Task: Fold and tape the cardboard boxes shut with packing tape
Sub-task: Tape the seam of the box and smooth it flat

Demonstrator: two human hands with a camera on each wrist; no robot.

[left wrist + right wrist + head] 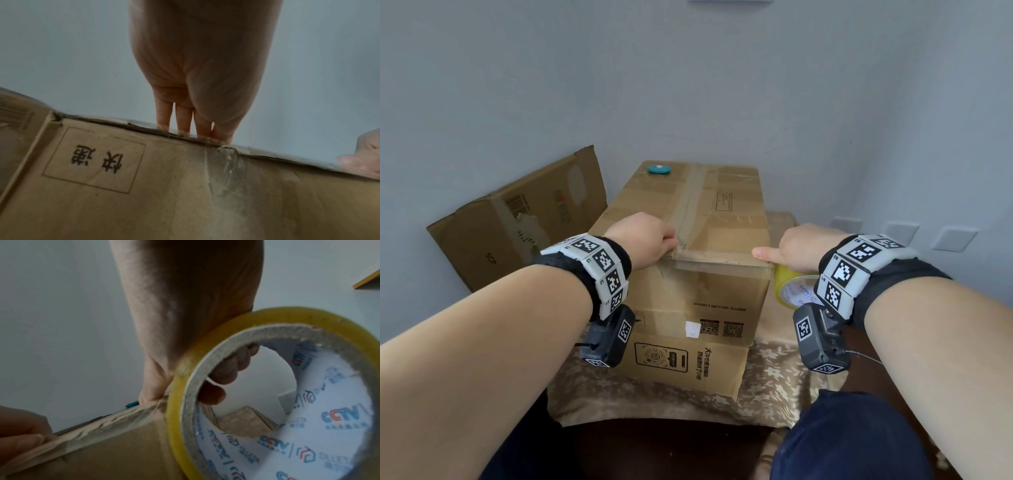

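My left hand (645,236) presses flat fingers (183,120) on the tape (693,198) at the near top edge of the box (688,240), which sits on the table (774,383). My right hand (801,245) grips the roll (794,287) at the box's right corner, thumb extended along the edge. To do this well, I judge I should keep the strip taut and rub it down firmly over the edge.

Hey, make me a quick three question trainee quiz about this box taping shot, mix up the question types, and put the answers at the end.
1. True or false: the right hand holds the tape roll.
2. What lies on the far left corner of the cardboard box? A) scissors B) a teal object C) a marker
3. Fill in: the left hand presses its fingertips on the box's near top ____.

Key: 1 true; 2 B; 3 edge.
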